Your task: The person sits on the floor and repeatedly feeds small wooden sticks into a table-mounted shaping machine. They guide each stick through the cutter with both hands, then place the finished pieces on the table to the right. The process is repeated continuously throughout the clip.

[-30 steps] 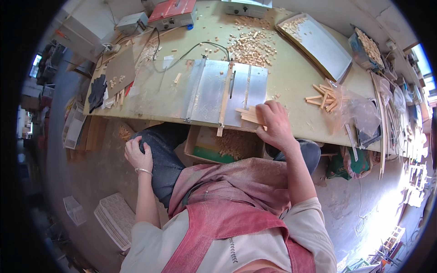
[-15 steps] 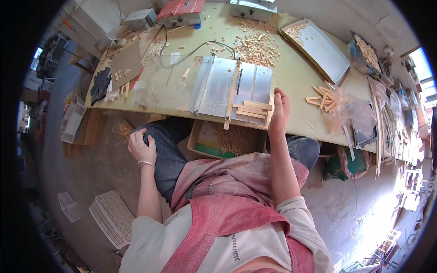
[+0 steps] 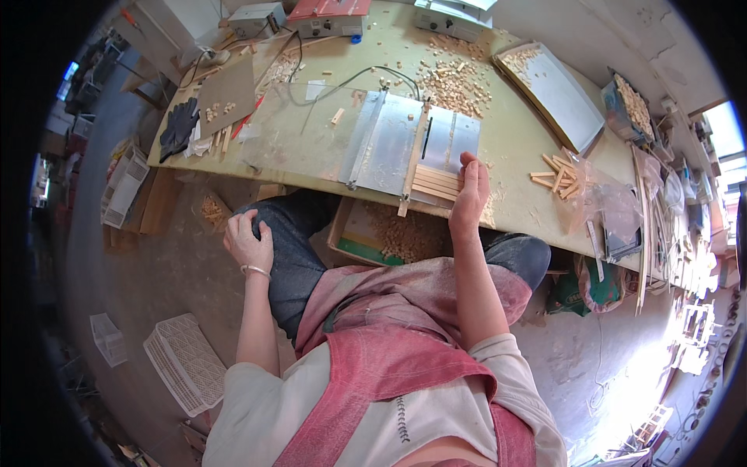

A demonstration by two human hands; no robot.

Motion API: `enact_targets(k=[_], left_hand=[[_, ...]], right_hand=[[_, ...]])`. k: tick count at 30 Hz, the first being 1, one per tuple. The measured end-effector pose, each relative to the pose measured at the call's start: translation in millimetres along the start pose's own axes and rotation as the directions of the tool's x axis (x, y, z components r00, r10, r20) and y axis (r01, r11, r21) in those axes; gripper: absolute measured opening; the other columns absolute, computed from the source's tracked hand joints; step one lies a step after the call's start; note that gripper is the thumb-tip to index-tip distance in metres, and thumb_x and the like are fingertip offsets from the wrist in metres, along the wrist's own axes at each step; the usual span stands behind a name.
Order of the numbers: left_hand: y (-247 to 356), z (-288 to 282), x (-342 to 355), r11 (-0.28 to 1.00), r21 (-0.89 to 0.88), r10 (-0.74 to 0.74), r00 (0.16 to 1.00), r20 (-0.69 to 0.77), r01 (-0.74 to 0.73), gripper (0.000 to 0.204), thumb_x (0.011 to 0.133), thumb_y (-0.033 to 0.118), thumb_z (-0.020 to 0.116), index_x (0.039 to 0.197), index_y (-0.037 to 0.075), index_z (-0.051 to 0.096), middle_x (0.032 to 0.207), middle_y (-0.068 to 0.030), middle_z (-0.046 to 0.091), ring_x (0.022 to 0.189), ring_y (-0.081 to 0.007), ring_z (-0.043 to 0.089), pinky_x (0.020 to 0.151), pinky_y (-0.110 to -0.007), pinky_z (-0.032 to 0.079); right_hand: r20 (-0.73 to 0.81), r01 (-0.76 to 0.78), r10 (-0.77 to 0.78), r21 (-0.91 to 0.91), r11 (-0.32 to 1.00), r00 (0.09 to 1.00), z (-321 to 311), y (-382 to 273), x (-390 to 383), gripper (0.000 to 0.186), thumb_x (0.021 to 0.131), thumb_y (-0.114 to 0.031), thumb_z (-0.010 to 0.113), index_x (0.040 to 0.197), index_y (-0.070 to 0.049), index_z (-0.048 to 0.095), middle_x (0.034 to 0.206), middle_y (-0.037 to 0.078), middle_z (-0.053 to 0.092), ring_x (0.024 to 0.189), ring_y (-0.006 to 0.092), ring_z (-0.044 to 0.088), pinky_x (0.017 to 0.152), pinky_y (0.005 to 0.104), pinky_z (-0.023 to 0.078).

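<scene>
My right hand [image 3: 470,196] stands on edge with fingers stretched out, its palm side against the right ends of several wooden sticks [image 3: 436,182]. The sticks lie side by side on a flat metal plate [image 3: 381,148] at the front of the table. Their left ends meet a wooden strip [image 3: 415,162] that runs front to back across the plate. A dark narrow slot shows in the plate just right of that strip. On my left knee rests my left hand [image 3: 249,240], its fingers spread loosely over the trouser cloth and holding nothing.
Small wood blocks [image 3: 455,86] lie scattered behind the plate. More sticks [image 3: 556,175] sit by a plastic bag at the right. A white tray [image 3: 556,101] and a filled bin [image 3: 626,109] stand back right. Below the table edge is an open drawer [image 3: 342,237] with wood pieces.
My right hand has moved left against the stick ends. The sticks, earlier uneven and spread apart, now lie closer together and squared up. My left hand stays on the knee.
</scene>
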State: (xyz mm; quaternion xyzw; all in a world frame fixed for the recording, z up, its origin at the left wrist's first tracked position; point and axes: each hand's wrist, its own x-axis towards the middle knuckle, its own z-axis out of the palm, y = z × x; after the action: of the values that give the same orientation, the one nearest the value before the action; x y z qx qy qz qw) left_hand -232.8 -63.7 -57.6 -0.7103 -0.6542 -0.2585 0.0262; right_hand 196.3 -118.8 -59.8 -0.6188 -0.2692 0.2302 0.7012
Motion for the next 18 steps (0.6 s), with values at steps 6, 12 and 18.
enact_targets(k=[6, 12, 18], left_hand=[[-4.3, 0.5, -2.5, 1.0, -0.018, -0.012, 1.0, -0.013, 0.012, 0.029, 0.086, 0.017, 0.073, 0.115, 0.015, 0.071, 0.118, -0.008, 0.062, 0.119, -0.0321, 0.059, 0.11, -0.051, 0.041], [-2.2, 0.4, -1.0, 1.0, -0.029, 0.003, 1.0, -0.018, -0.004, 0.03, 0.085, 0.016, 0.074, 0.115, 0.014, 0.071, 0.117, -0.0083, 0.062, 0.118, -0.0325, 0.059, 0.109, -0.051, 0.041], [-1.9, 1.3, -1.4, 1.0, -0.019, 0.006, 0.999, -0.035, -0.007, 0.03, 0.085, 0.016, 0.074, 0.115, 0.015, 0.071, 0.117, -0.0081, 0.062, 0.118, -0.0324, 0.059, 0.108, -0.051, 0.041]], right_hand=[[0.49, 0.589, -0.341, -0.553, 0.59, 0.802, -14.7, -27.5, -5.0, 0.049, 0.089, -0.021, 0.079, 0.133, -0.003, 0.066, 0.133, 0.015, 0.063, 0.128, 0.0322, 0.057, 0.115, 0.0443, 0.04], [0.629, 0.628, -0.173, -0.635, 0.45, 0.758, -11.5, -30.1, -9.9, 0.054, 0.085, -0.026, 0.083, 0.132, -0.007, 0.067, 0.131, 0.013, 0.061, 0.127, 0.0352, 0.053, 0.113, 0.0491, 0.037], [0.646, 0.611, -0.137, -0.602, 0.514, 0.751, -10.1, -26.6, -1.3, 0.052, 0.084, -0.025, 0.084, 0.13, -0.01, 0.068, 0.129, 0.012, 0.061, 0.125, 0.0351, 0.054, 0.109, 0.0484, 0.04]])
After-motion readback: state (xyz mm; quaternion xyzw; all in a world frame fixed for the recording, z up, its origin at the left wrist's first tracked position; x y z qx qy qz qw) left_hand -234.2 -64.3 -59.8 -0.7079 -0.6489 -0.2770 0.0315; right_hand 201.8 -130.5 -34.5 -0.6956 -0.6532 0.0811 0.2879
